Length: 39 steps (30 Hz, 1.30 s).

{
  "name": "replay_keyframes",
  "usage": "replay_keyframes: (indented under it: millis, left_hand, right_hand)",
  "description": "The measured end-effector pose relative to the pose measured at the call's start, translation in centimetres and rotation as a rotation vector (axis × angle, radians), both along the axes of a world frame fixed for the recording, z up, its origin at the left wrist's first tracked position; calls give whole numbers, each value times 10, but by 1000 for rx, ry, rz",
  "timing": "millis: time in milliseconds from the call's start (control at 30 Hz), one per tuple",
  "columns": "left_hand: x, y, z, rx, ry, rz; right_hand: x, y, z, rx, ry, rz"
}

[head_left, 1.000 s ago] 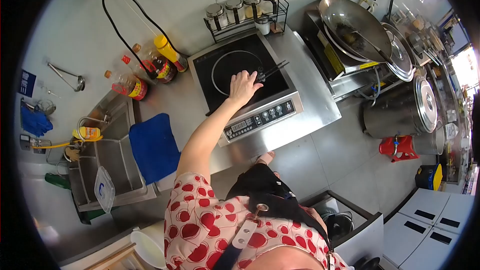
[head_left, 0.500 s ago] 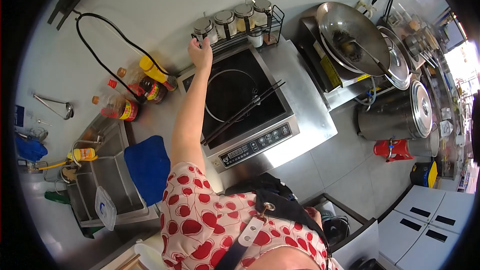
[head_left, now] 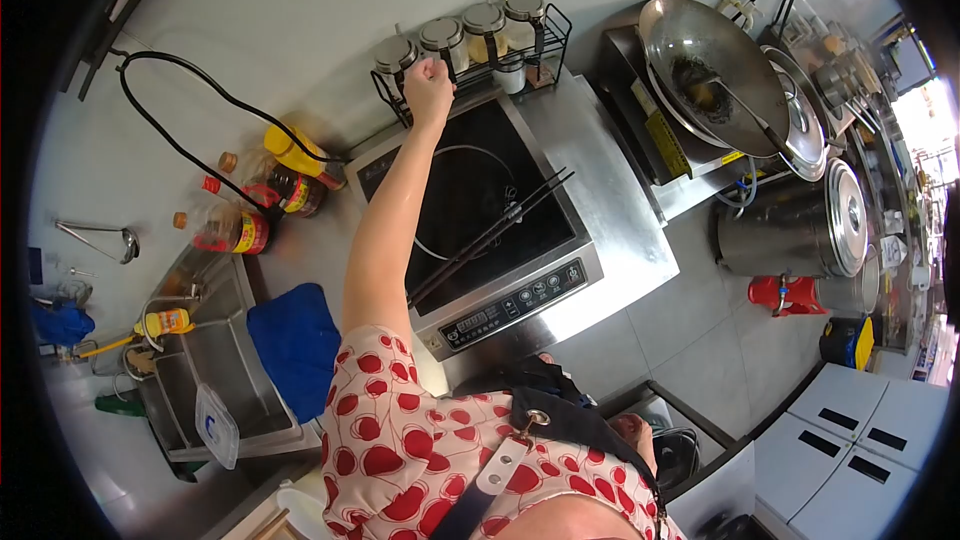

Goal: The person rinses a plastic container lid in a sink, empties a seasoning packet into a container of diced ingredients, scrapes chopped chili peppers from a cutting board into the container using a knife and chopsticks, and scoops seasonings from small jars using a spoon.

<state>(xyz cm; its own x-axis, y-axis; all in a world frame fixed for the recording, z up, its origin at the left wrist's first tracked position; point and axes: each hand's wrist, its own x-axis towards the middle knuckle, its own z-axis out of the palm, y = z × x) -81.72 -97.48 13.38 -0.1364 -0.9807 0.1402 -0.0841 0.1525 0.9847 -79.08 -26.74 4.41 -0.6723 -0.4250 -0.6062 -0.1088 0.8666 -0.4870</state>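
Observation:
My left hand (head_left: 428,90) is stretched out to the seasoning rack, fingers curled together by the black handle of the second lidded glass jar (head_left: 442,36). Whether the fingers grip that handle is hard to make out. The first jar (head_left: 395,52) stands just left of the hand, and two more jars (head_left: 484,22) are to its right, all in the black wire rack (head_left: 556,38). Below my forearm lies the induction cooker (head_left: 470,190), with long dark chopsticks (head_left: 490,238) across its glass top. My right hand (head_left: 637,436) hangs low at my right side, its fingers mostly hidden.
Sauce bottles (head_left: 245,230) and a yellow-capped bottle (head_left: 296,152) stand left of the cooker, near a blue cloth (head_left: 292,350) and a sink (head_left: 235,370). At right are a wok (head_left: 745,50) with a ladle (head_left: 745,115), and a large steel pot (head_left: 765,230).
My left hand has shifted right along the rack, from the first jar's handle towards the second jar's. The view has tilted slightly. More of my right hand shows.

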Motion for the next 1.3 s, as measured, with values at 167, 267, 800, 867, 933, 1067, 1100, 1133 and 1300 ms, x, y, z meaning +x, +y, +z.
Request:
replay_keyframes:
  millis: [167,267,800,867,933,1067,1100,1133,1300]
  left_hand:
    - [-21,-14,-5,325,159,-55]
    - [-28,-25,-14,328,251,-36]
    - [-8,-12,24,333,419,21]
    - [-4,-14,24,333,426,16]
    - [-2,-15,22,335,433,7]
    - [-1,-18,12,360,396,-7]
    - [-3,-19,8,370,383,-11]
    - [-5,-21,5,372,383,-13]
    - [-13,-17,3,403,319,31]
  right_hand:
    - [3,5,-13,-41,-12,-16]
    - [12,-4,-6,-46,-28,-56]
    - [3,-32,14,-37,-25,-15]
    - [0,-32,10,-45,-3,11]
    - [-1,-27,-1,-44,-3,14]
    - [-3,-22,-10,-41,-2,42]
    - [-3,-22,-10,-45,-7,33]
    - [-3,-22,-11,-48,-12,23]
    - [-2,-16,-17,-36,26,50]
